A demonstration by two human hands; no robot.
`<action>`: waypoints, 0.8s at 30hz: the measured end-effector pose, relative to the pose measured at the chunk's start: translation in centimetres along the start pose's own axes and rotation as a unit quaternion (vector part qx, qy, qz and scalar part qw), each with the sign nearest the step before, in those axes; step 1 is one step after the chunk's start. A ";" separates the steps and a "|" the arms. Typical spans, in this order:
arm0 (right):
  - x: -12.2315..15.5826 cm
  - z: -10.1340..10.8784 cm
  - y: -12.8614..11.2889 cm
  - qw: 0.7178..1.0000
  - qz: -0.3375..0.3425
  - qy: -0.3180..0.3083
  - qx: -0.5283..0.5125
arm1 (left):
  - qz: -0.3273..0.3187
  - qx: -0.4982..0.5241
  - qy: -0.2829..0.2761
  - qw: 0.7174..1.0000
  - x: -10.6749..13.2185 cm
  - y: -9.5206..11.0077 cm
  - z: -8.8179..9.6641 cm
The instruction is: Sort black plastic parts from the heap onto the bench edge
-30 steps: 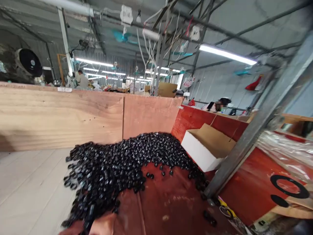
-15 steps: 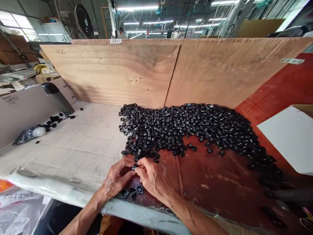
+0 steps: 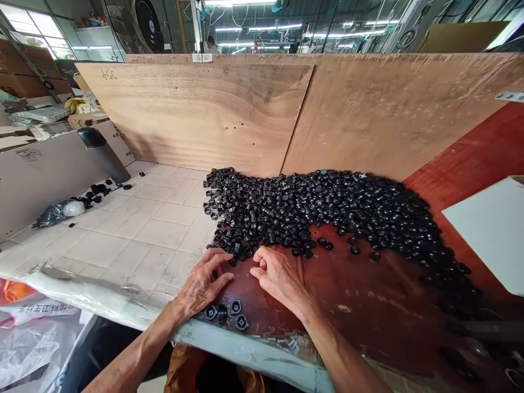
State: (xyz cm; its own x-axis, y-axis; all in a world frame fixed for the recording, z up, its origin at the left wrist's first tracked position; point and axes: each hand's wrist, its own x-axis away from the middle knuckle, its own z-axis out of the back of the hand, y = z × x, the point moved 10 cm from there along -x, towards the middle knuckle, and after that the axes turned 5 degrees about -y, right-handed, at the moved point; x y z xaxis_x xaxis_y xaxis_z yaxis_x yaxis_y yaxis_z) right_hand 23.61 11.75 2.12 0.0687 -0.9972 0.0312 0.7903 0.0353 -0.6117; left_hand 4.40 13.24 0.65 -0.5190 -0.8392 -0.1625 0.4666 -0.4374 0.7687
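My left hand (image 3: 207, 281) is at the near edge of a big heap of small black plastic caps (image 3: 327, 202). Its thumb and fingers are apart, and the fingertips are beside or touching one of the nearest caps. Opposite it, my right hand (image 3: 278, 275) hovers over the dark red surface, fingers bent and thumb apart from the index finger; I see nothing between them. Below my left hand, close to the table's front edge, several loose caps (image 3: 236, 307) lie in a small group, some showing a cross-shaped inside.
Plywood boards (image 3: 196, 114) stand behind the heap. On the left are a dark grey bottle (image 3: 108, 158), a plastic bag (image 3: 53, 213) and scattered black pieces on the pale tiled-looking surface. To the right is a white box (image 3: 491, 234). Padding wraps the front edge (image 3: 254, 349).
The cap pinched between both hands is out of them, and one more cap lies in the near group. My hands have moved apart, the right one shifting right and up. The view has shifted slightly.
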 end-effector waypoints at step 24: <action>0.1 -2.0 -0.2 0.994 0.056 -0.014 -0.092 | -0.063 -0.113 -0.017 0.991 -1.3 1.6 -2.2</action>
State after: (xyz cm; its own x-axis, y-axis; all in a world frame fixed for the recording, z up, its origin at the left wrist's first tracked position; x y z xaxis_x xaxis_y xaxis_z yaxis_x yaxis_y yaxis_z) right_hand 22.30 11.51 0.67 0.1678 -0.9855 -0.0247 0.6522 0.1297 -0.7469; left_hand 7.38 12.93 0.79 -0.6050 -0.7639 -0.2246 0.5437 -0.6024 0.5844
